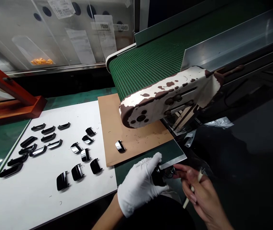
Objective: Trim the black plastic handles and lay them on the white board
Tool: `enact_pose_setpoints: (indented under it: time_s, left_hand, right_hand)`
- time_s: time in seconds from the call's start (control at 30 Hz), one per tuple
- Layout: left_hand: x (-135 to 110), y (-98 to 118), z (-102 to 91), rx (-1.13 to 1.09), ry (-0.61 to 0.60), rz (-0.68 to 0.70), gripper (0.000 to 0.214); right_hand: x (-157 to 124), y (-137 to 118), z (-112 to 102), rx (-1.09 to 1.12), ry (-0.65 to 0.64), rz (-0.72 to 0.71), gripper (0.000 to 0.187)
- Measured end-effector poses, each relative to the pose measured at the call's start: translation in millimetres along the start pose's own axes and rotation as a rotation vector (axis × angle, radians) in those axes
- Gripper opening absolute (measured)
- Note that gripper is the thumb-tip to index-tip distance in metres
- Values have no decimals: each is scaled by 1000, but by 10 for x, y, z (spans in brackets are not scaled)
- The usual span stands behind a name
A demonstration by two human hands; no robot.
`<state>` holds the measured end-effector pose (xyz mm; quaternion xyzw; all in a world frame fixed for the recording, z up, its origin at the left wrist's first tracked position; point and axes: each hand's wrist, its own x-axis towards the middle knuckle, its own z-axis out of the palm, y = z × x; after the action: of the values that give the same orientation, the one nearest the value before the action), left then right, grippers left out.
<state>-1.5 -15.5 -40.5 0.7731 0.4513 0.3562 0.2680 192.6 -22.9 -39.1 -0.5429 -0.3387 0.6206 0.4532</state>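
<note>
- Near the green-belted conveyor (150,64), white-gloved left hand (138,183) pinches a glossy black part (157,177), long axis obscured.
- Bare right hand (202,195) curls around a pale, thin stick (200,176) slanting up rightward.

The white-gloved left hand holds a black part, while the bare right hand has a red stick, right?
No: the stick in the bare right hand is pale, as the head view shows. The gloved left hand does hold a black part.

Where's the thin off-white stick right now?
Head view, lower right: the thin off-white stick is in the right hand, just right of the glossy black part in the white-gloved left hand.
</note>
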Motion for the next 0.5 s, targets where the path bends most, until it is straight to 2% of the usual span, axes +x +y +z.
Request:
enact_pose_setpoints:
  time_s: [0.07,0.17,0.33,0.5]
  left_hand:
    - [9,-14,-12,40,1,23,81]
    - [-5,-12,-30,74,34,52,80]
    - [-127,-20,-15,89,133,81,75]
    - [-226,54,22,103,253,137,66]
  right_hand:
    - [-3,-97,4,-107,-47,7,54]
    - [17,-227,68,-181,-112,106,53]
    - [78,-336,158,-63,-226,193,38]
    - [112,-275,214,34,-362,276,38]
